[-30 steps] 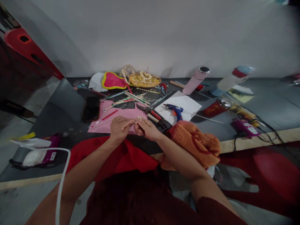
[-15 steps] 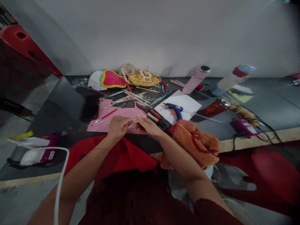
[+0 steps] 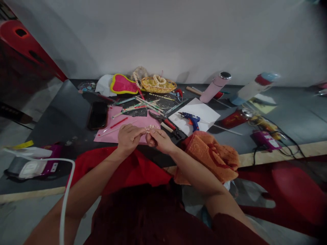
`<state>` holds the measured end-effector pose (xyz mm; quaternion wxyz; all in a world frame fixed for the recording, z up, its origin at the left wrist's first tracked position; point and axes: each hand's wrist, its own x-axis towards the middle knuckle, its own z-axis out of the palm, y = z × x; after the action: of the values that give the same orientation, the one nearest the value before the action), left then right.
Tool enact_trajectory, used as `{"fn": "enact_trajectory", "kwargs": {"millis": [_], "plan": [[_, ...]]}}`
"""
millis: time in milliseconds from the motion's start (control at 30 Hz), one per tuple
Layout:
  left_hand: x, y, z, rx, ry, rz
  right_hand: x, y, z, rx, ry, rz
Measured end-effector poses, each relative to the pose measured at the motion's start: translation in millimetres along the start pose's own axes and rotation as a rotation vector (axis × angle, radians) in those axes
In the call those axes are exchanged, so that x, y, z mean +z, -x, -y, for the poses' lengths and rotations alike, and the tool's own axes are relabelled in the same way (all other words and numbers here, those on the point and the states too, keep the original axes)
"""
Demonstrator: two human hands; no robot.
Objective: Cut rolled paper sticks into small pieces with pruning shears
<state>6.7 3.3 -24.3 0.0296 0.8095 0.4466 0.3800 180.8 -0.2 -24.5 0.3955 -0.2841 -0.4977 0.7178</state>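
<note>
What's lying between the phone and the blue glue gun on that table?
In the head view, a pink sheet with a red stick, then a red-handled tool, lie between the phone and the glue gun.

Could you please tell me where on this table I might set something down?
Bare tabletop shows between its left edge and the smartphone, and at right, past the yellow paper and purple device. It is crowded centrally, around the sticks and glue gun.
</note>
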Motion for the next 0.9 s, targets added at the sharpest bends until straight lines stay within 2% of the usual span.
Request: {"fn": "enact_trajectory", "kwargs": {"millis": [167,300,467,567,633,700,800,900], "plan": [[5.3,0.4,-0.1,-0.051,0.041,0.02,-2.1,-2.1,0.5,-0.014,0.132,-0.043],[8.1,-0.9,5.3,-0.073,0.033,0.051,-14.2,-3.6,6.2,-0.082,0.473,-0.114],[4.1,-3.4,15.8,-0.185,0.1,-0.055,-36.1,-5.9,13.7,-0.246,0.971,-0.336],[2.4,-3.3,20.9,-0.226,0.158,-0.083,-50.2,-9.3,14.9,-0.298,1.215,-0.383],[2.3,-2.8,21.8,-0.226,0.168,-0.09,-59.9,-10.4,15.2,-0.287,1.385,-0.412],[2.6,-2.1,20.8,-0.21,0.167,-0.092,-68.9,-9.9,15.2,-0.213,1.517,-0.484],[2.9,-1.3,17.5,-0.187,0.163,-0.085,-77.6,-7.9,14.0,-0.097,1.612,-0.538],[2.7,-0.9,15.2,-0.183,0.171,-0.073,-79.0,-7.2,11.4,-0.054,1.666,-0.546]]}}
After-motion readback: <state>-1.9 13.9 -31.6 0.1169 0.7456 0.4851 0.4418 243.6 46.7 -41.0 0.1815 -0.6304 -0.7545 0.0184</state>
